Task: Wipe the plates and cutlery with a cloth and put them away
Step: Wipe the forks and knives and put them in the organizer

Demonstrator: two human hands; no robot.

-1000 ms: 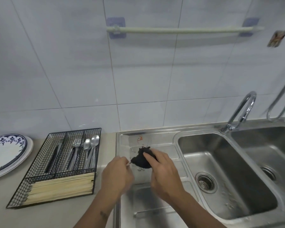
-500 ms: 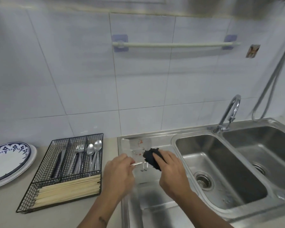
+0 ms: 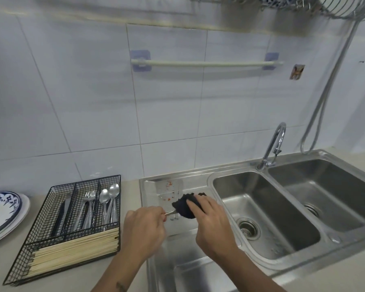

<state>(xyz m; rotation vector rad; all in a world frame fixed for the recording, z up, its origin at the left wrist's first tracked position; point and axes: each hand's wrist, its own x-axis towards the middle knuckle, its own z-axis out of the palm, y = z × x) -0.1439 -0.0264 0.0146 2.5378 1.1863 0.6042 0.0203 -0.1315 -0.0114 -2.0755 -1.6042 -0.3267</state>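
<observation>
Even, cool, fairly bright light fills the scene, casting a soft shadow under the towel rail point(image 3: 207, 64) on the far wall. Mild glare streaks the steel sink point(image 3: 268, 209). Wide-angle distortion bends tile lines near the edges, and the top strip is blurred.

Black cloth point(image 3: 187, 205) bunched around cutlery point(image 3: 170, 212) (metal).

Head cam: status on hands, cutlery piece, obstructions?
Left hand grips metal cutlery piece; right hand wraps black cloth round its far end. Over drainboard. Wire cutlery tray at left, path unobstructed.
</observation>
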